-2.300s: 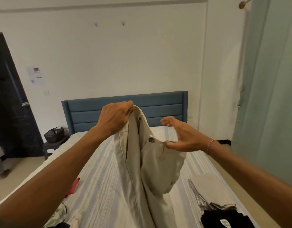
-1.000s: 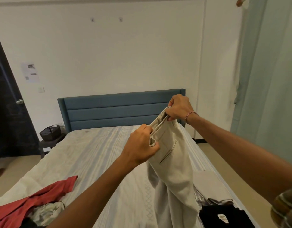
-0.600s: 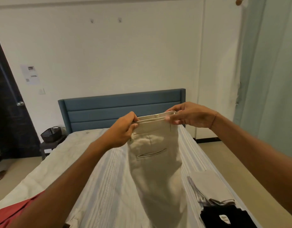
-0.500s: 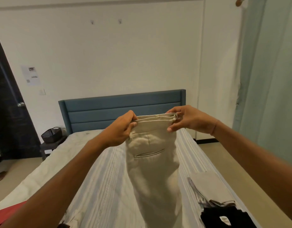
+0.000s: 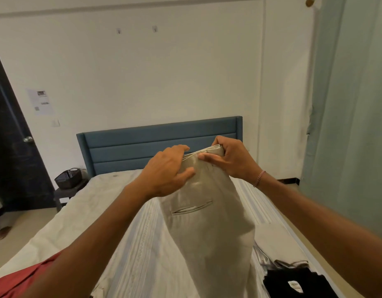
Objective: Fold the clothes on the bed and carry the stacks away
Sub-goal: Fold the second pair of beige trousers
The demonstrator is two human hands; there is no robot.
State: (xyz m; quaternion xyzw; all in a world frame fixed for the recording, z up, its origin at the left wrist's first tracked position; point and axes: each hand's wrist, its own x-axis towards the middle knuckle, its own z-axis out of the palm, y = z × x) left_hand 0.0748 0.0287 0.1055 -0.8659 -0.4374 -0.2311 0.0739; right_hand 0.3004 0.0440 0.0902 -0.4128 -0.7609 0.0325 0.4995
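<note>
At frame centre I see both hands gripping the waistband of the beige trousers [image 5: 207,229], which hang above the bed [image 5: 125,233]: the left hand [image 5: 166,171] has fingers curled over the band, and the right hand [image 5: 231,160] pinches its right end. Folded clothes [image 5: 293,274] lie at lower right, and a red garment [image 5: 16,280] at lower left.

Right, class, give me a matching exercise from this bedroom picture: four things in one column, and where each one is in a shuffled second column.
Things:
1. beige trousers
2. black garment
3. red garment
4. black basket

Places:
A. bed, near left corner
B. side table by the headboard
C. held up by both hands
D. bed, near right corner

Pairs: 1-C, 2-D, 3-A, 4-B
</note>
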